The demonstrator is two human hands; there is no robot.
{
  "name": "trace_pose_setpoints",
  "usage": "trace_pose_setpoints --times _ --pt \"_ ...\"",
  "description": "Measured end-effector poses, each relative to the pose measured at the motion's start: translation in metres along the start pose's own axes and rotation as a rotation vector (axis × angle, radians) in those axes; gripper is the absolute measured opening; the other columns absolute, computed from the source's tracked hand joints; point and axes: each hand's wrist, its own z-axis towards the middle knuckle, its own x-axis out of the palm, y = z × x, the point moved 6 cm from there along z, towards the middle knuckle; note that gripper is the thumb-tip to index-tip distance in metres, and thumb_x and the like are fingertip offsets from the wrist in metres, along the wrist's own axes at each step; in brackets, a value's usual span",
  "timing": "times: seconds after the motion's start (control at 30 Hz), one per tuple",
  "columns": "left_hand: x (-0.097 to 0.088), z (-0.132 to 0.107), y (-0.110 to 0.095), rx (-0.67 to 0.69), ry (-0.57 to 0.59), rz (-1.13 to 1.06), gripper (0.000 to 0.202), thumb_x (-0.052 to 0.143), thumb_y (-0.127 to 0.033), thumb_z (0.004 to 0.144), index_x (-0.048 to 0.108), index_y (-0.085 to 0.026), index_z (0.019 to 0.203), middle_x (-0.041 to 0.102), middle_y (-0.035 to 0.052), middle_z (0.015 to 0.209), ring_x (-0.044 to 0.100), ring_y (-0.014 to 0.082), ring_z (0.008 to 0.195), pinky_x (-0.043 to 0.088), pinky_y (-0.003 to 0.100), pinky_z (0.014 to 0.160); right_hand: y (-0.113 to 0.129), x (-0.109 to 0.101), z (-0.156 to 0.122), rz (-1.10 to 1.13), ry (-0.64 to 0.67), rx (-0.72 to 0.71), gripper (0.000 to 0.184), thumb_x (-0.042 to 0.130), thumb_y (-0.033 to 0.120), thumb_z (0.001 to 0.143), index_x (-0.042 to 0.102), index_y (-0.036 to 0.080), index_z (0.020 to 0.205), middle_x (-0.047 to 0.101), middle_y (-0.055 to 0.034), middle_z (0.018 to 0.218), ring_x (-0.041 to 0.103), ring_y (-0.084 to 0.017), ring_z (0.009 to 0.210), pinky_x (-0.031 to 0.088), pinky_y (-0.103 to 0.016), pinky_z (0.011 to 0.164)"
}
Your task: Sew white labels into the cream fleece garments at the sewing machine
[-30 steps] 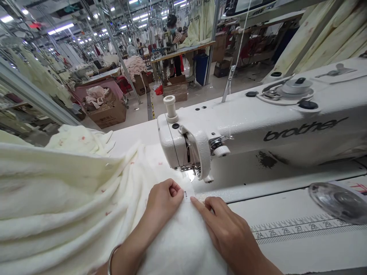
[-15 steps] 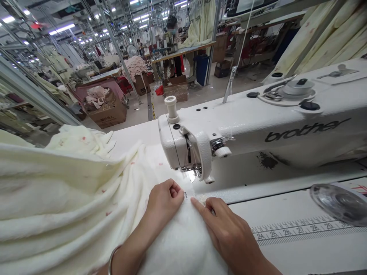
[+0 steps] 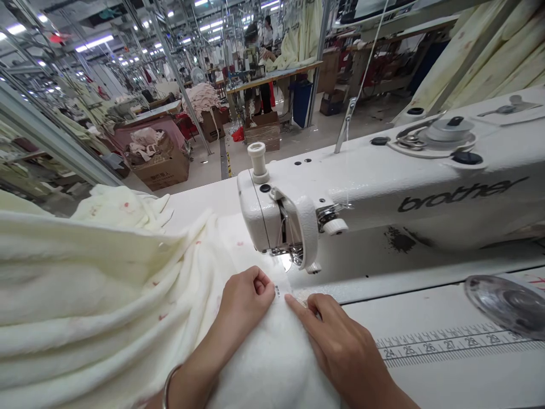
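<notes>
Currently: label held at the fabric edge, just ahead of the presser foot

1. Hands. The left hand, with a bangle at the wrist, is curled shut. Its thumb and forefinger pinch a fold of the cream fabric. The right hand lies on the same fold just beside it. Its index finger is stretched forward and pressed flat on the edge, its other fingers are tucked under, and nothing shows gripped between them.

2. Work piece. A small printed label sits at the fabric edge between the two hands, touching the left fingers. The rest of the fabric is heaped in thick folds to the left across the desk.

3. Desk fittings. A measuring tape strip runs along the desk to the right. A clear disc lies beyond it.

4. Machine. The presser foot of the white sewing machine stands just behind the label, with a lit patch beneath it. Whether the foot is raised or lowered cannot be told.

5. Step in hand, as judged: the label is being aligned on the edge, close to the foot but not under it. Feeding it in would call for keeping the label square to the edge and the fold flat. Fingertips must be kept clear of the needle.

6. Background. Cardboard boxes and further work stations stand well apart across the floor, with a person at one of them.
</notes>
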Motion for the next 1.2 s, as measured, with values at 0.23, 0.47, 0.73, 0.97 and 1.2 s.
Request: trace_pose_setpoints --times 0.23,0.47,0.73,0.97,1.2 --pt "-0.001 -0.001 -0.002 0.015 -0.002 -0.005 0.008 0.053 -0.023 0.072 0.056 -0.019 0.066 0.057 -0.0040 0.059 0.050 0.0117 0.056 0.035 0.023 0.055 0.000 0.001 0.000 -0.007 -0.007 -0.006 0.037 0.032 0.004 0.096 0.065 0.011 0.109 0.050 -0.0048 0.074 0.050 -0.012 0.067 0.035 -0.018 0.049" --pt "0.001 0.000 -0.003 0.045 -0.017 0.032 0.010 0.052 -0.021 0.074 0.054 -0.018 0.065 0.056 -0.0040 0.057 0.052 0.0122 0.056 0.036 0.024 0.054 -0.001 0.001 0.001 -0.002 -0.005 0.005 0.035 0.033 0.007 0.097 0.066 0.011 0.110 0.049 -0.0044 0.074 0.050 -0.012 0.066 0.034 -0.019 0.048" --pt "-0.021 -0.045 -0.020 0.565 -0.140 0.284 0.025 0.041 -0.020 0.091 0.054 -0.016 0.111 0.059 0.0110 0.109 0.064 0.0210 0.091 0.055 0.037 0.076 0.000 0.001 0.003 -0.016 0.016 0.008 0.041 0.027 0.009 0.098 0.067 0.012 0.106 0.049 -0.0045 0.073 0.050 -0.012 0.063 0.033 -0.018 0.042" --pt "0.003 -0.075 -0.015 1.012 -0.002 0.628 0.050 0.046 -0.019 0.092 0.033 -0.005 0.139 0.044 0.0196 0.142 0.037 0.0267 0.136 0.045 0.041 0.106 0.000 0.001 0.001 -0.026 0.031 0.003 0.043 0.025 0.013 0.100 0.067 0.013 0.107 0.049 -0.0046 0.072 0.052 -0.012 0.062 0.036 -0.018 0.042" --pt "0.007 -0.068 -0.008 1.020 0.035 0.611 0.057 0.047 -0.020 0.090 0.029 -0.004 0.142 0.036 0.0201 0.147 0.029 0.0266 0.139 0.040 0.042 0.109 -0.002 0.000 0.002 -0.028 0.026 0.009 0.042 0.026 0.012 0.099 0.068 0.013 0.106 0.050 -0.0046 0.072 0.052 -0.012 0.063 0.041 -0.016 0.045"
